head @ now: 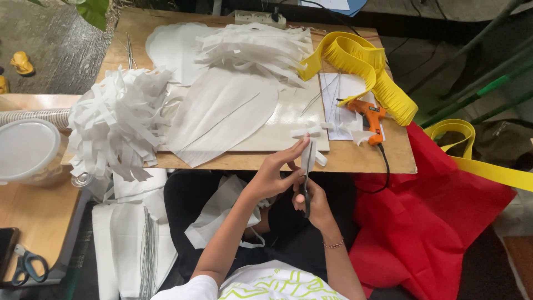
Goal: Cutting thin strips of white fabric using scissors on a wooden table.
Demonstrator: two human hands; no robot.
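My left hand (pixel 276 171) pinches a small white strip of fabric (pixel 311 156) and holds it upright above my lap, at the front edge of the wooden board (pixel 355 158). My right hand (pixel 314 201) grips black-handled scissors (pixel 306 179), whose blades point up along the strip. Both hands are close together, just below the board's edge. Small white cut pieces (pixel 306 131) lie on the board right above the hands.
An orange glue gun (pixel 373 118) with a black cord lies at the right of the board, next to yellow fringe (pixel 366 66). Piles of white fringed strips (pixel 116 125) and white leaf-shaped sheets (pixel 222 114) cover the left. Red cloth (pixel 427 222) lies on the right. Blue-handled scissors (pixel 26 265) rest at far left.
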